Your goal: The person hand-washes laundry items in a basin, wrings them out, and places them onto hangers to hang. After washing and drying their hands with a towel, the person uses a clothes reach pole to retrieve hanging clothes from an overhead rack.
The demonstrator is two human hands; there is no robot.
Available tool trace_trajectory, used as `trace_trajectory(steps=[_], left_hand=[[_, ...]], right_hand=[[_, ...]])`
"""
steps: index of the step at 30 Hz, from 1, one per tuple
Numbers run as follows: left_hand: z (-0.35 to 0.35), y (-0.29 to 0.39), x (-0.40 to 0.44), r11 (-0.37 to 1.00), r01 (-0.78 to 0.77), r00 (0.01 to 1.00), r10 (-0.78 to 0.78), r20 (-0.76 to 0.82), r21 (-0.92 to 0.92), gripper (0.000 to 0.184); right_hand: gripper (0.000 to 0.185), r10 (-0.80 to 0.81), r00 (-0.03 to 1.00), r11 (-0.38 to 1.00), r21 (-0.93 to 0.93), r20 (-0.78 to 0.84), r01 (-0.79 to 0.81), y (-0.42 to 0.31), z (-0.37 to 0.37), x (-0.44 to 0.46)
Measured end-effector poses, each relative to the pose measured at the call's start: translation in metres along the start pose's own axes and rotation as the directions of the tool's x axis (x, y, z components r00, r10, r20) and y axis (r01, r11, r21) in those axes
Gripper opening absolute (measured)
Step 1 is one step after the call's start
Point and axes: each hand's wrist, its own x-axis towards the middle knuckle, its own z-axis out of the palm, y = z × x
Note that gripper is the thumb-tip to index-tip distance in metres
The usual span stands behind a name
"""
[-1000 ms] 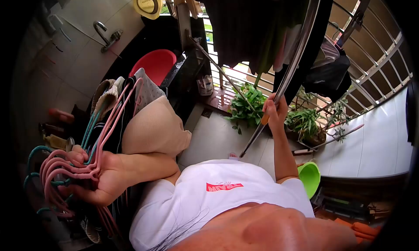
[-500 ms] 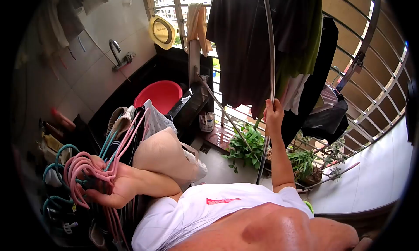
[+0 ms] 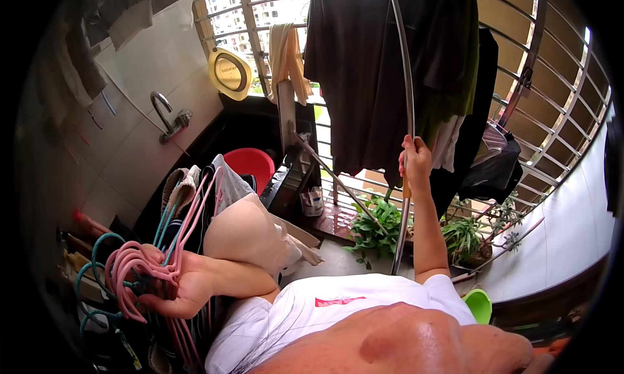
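Observation:
At lower left, my left hand [image 3: 185, 286] is closed round a bunch of pink and teal clothes hangers [image 3: 146, 270]. From these hangers hang clothes, among them a beige bra [image 3: 237, 234] and a pale patterned garment [image 3: 231, 182]. My right hand [image 3: 416, 162] grips a long metal pole [image 3: 407, 81], held upright in front of me. Behind the pole, a dark shirt [image 3: 364, 75] hangs, with green, white and black garments beside it. The pole's upper end is out of view.
A red basin [image 3: 250, 166] sits in the dark sink area below a tap [image 3: 170, 117]. A yellow folding basin [image 3: 229, 73] hangs by the barred window. Potted plants [image 3: 380, 227] stand on the floor below. A green container [image 3: 479, 304] is at lower right.
The view has shifted slightly. My right hand sits a little higher and further right with the pole, and a tan section shows below it. The left hand still holds the hangers.

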Motion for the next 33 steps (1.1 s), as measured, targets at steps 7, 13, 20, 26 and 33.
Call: trace_trajectory(steps=[7,13,20,26,33], left_hand=[[-0.023,-0.028,0.001,0.986,0.089,0.996,-0.089,0.003,-0.14,0.021],[-0.03,-0.041,0.002,0.982,0.137,0.99,-0.141,-0.023,-0.131,0.023],[-0.019,-0.058,-0.018,0.962,0.205,0.968,-0.227,-0.11,-0.178,0.025],[-0.003,-0.056,-0.044,0.945,0.254,0.95,-0.284,-0.131,-0.206,0.028],[0.011,-0.05,-0.061,0.955,0.203,0.957,-0.24,-0.161,-0.216,0.032]], right_hand=[[0.034,-0.022,0.999,0.987,0.157,-0.043,0.028,-0.015,0.025,0.021],[0.032,-0.197,0.965,0.974,0.073,-0.174,0.213,-0.028,-0.012,-0.013],[0.032,-0.327,0.882,0.934,0.024,-0.339,0.356,-0.072,-0.086,-0.062],[0.032,-0.437,0.773,0.896,-0.147,-0.46,0.419,-0.149,-0.167,-0.079],[0.036,-0.508,0.667,0.861,-0.329,-0.545,0.388,-0.24,-0.24,-0.085]])
